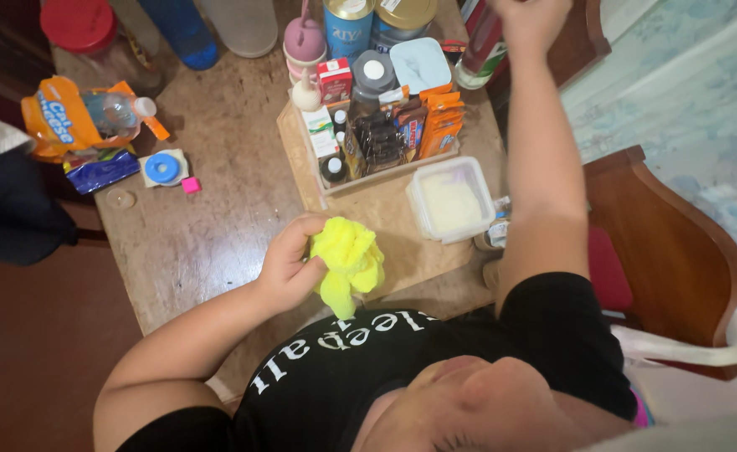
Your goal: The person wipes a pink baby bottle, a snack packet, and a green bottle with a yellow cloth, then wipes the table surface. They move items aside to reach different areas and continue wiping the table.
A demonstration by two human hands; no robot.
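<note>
Your left hand (289, 268) is closed round a bunched yellow cloth (350, 259), gripping it by one side. The cloth sits at the near edge of the surface (201, 243), over the corner of a tan mat (410, 255), and whether it touches the mat can't be told. Your right hand (529, 21) is up at the far edge against a bottle with a red and green label (479, 52). It is cut by the frame, so whether it's closed on the bottle can't be told. Judging progress: the cloth is in hand but still balled, not spread or pressed flat, and nothing has been cleared off, so most of the work looks left to do. The clutter is thick. A wooden tray of sachets and small bottles (385, 138) stands mid-surface, with a lidded clear container (450, 201) just beside it on the right and tins (349, 25) behind. Toward the far-left corner there's a red-lidded jar (79, 25), a blue bottle (180, 29) and an orange snack bag (54, 117). A blue round disc (163, 169) and a small pink cube (190, 185) lie near the left edge. The bare patch left of the tray is the only open run; the tray and container block the right side. A wooden chair (678, 243) stands off the right edge.
</note>
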